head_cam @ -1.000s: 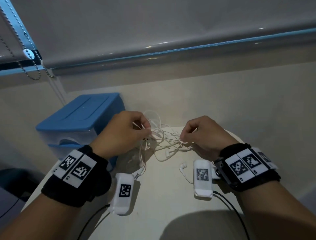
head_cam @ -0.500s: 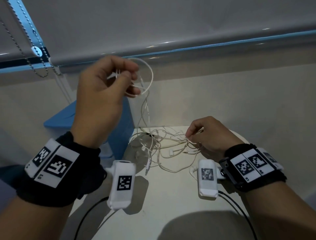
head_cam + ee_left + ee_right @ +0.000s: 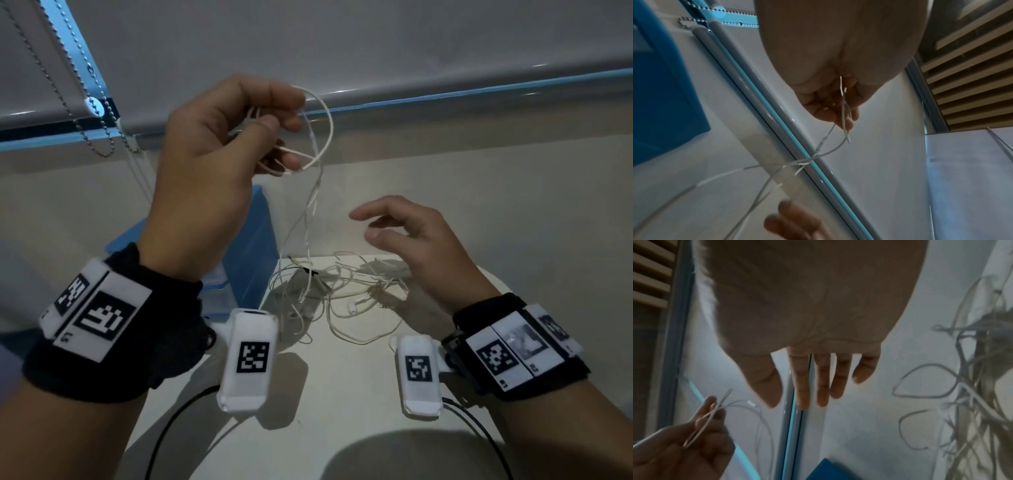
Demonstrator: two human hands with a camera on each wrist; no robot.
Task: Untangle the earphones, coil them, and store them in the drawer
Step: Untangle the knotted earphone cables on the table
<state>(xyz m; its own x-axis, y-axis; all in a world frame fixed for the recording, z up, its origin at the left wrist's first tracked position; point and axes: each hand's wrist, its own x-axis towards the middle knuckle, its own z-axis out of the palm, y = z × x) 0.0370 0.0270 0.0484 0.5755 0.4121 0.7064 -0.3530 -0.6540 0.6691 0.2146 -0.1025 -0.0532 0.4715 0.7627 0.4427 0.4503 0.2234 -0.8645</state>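
My left hand (image 3: 239,130) is raised high and pinches a loop of white earphone cable (image 3: 323,137) between thumb and fingers; the same hand (image 3: 834,105) and the cable (image 3: 825,141) show in the left wrist view. Two strands hang from it down to the tangle of earphones (image 3: 342,294) lying on the white table (image 3: 308,394). My right hand (image 3: 411,236) hovers above the tangle with fingers spread and holds nothing; the right wrist view shows its fingers (image 3: 818,379) straight. The blue drawer unit (image 3: 253,246) stands at the table's left, mostly behind my left arm.
A roller blind's grey bottom bar (image 3: 445,85) runs across the wall behind, with its bead chain (image 3: 78,102) hanging at the left. Black cables (image 3: 171,428) trail from the wrist cameras over the table's near part. The table's curved right edge (image 3: 493,277) is close to my right wrist.
My left hand lifted from the table to high up, drawing a loop of cable out of the tangle. My right hand let go of the cables, rose and spread its fingers.
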